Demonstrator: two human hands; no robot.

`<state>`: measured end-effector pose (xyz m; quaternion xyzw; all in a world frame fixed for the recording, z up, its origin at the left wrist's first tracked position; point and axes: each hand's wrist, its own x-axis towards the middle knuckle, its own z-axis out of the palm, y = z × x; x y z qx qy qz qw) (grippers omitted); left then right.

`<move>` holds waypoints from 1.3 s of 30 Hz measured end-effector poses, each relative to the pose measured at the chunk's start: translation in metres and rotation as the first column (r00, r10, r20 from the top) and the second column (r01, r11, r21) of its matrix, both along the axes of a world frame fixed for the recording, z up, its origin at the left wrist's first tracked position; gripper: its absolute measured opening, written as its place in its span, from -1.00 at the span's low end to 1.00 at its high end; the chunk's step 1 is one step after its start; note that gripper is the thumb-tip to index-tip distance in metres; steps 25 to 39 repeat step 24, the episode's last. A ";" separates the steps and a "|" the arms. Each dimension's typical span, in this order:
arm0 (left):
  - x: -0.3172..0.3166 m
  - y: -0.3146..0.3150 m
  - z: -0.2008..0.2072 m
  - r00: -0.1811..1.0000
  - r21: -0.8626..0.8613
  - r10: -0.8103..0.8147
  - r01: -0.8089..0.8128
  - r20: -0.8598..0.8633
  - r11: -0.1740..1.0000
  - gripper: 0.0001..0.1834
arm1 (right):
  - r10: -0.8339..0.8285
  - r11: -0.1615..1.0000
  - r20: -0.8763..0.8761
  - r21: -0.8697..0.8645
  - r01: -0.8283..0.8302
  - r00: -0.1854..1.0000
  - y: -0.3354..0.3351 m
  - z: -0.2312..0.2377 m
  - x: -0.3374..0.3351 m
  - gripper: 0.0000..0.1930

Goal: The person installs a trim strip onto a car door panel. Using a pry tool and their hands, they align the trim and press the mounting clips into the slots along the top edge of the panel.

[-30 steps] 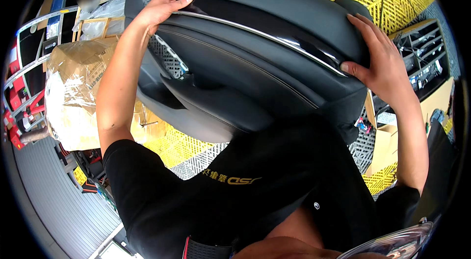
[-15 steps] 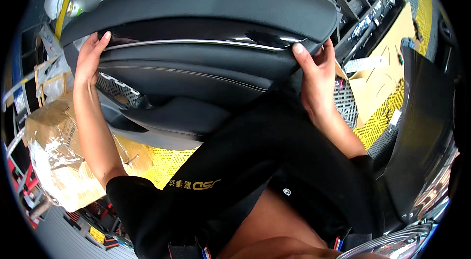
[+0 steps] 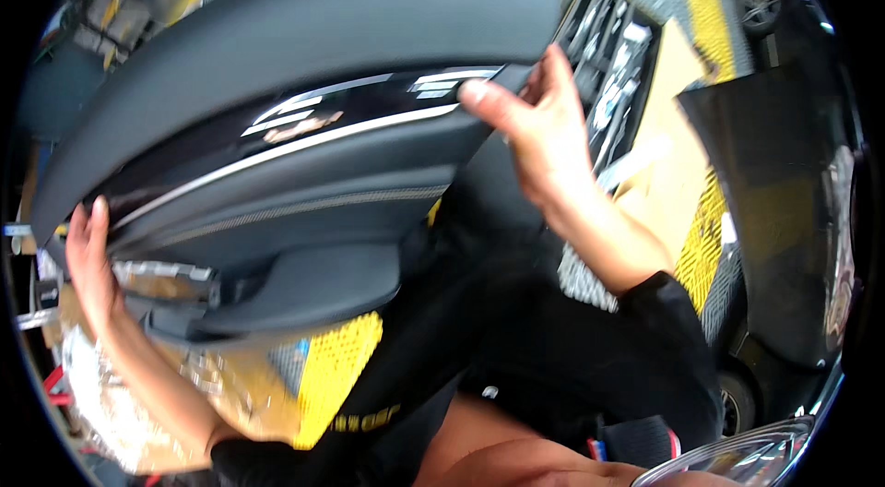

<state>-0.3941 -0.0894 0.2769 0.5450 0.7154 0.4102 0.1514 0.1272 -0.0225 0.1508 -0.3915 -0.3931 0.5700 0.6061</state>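
Observation:
A black car door panel (image 3: 313, 12) is held up in front of me, tilted with its left end lower. Across it runs a glossy black trim strip (image 3: 217, 138) with a bright silver lower edge. My left hand (image 3: 90, 252) grips the panel's left end, fingertips over the strip's end. My right hand (image 3: 544, 123) holds the right end, thumb on the strip and fingers behind the panel's edge, partly hidden. Below the strip are a stitched seam, an armrest (image 3: 318, 279) and an opening near my left wrist.
At the right stands a dark box (image 3: 616, 72) of wrapped parts beside a cardboard sheet (image 3: 678, 109). A dark car body panel (image 3: 784, 210) rises farther right, with a car wheel (image 3: 761, 7) beyond. A plastic-wrapped cardboard package (image 3: 175, 395) lies lower left, by yellow floor grating (image 3: 339, 358).
The door panel has tilted, its left end dropping and moving left. Both hands have moved with it, still gripping. The view has shifted, and more of the car at the right shows.

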 end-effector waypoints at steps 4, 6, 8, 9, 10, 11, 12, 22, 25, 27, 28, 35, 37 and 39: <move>0.010 -0.013 0.032 0.998 0.136 -0.062 0.061 0.000 0.989 -0.45 | 0.012 0.987 -0.127 0.160 0.009 0.992 0.016 0.030 0.004 -0.15; 0.026 -0.014 0.053 0.997 0.091 -0.020 0.027 -0.074 0.996 -0.46 | 0.083 0.988 -0.222 0.144 -0.052 0.972 0.019 0.043 0.006 -0.21; 0.025 -0.023 0.067 0.992 0.094 0.019 -0.008 -0.122 0.996 -0.40 | 0.135 0.990 -0.259 0.075 -0.119 0.956 0.015 0.049 0.001 -0.21; 0.018 -0.033 0.052 0.994 0.125 0.024 -0.010 -0.110 0.992 -0.37 | 0.126 0.992 -0.245 0.021 -0.125 0.961 -0.005 0.030 -0.004 -0.21; 0.012 -0.040 0.059 0.994 -0.024 -0.013 0.011 -0.110 1.000 -0.25 | 0.128 0.991 -0.244 0.009 -0.130 0.961 -0.010 0.015 -0.007 -0.20; 0.009 -0.053 0.057 0.993 -0.006 0.016 -0.017 -0.118 1.000 -0.19 | 0.159 0.985 -0.262 -0.018 -0.170 0.952 -0.020 0.003 -0.012 -0.15; 0.006 -0.058 0.051 0.992 0.004 0.033 -0.033 -0.121 0.999 -0.12 | 0.165 0.983 -0.287 -0.024 -0.180 0.944 -0.034 -0.010 -0.015 -0.14; 0.005 -0.045 0.069 0.986 0.299 -0.108 0.142 -0.125 0.944 -0.16 | 0.148 0.985 -0.123 0.109 -0.135 0.981 -0.022 0.013 0.005 -0.10; 0.002 -0.040 0.059 0.998 0.490 -0.022 0.051 -0.064 0.871 -0.16 | 0.260 0.959 -0.119 0.147 -0.242 0.958 -0.014 0.040 0.027 -0.16; 0.002 -0.040 0.059 0.998 0.490 -0.022 0.051 -0.064 0.871 -0.16 | 0.260 0.959 -0.119 0.147 -0.242 0.958 -0.014 0.040 0.027 -0.16; 0.002 -0.040 0.059 0.998 0.490 -0.022 0.051 -0.064 0.871 -0.16 | 0.260 0.959 -0.119 0.147 -0.242 0.958 -0.014 0.040 0.027 -0.16; 0.002 -0.040 0.059 0.998 0.490 -0.022 0.051 -0.064 0.871 -0.16 | 0.260 0.959 -0.119 0.147 -0.242 0.958 -0.014 0.040 0.027 -0.16; 0.002 -0.040 0.059 0.998 0.490 -0.022 0.051 -0.064 0.871 -0.16 | 0.260 0.959 -0.119 0.147 -0.242 0.958 -0.014 0.040 0.027 -0.16; 0.002 -0.040 0.059 0.998 0.490 -0.022 0.051 -0.064 0.871 -0.16 | 0.260 0.959 -0.119 0.147 -0.242 0.958 -0.014 0.040 0.027 -0.16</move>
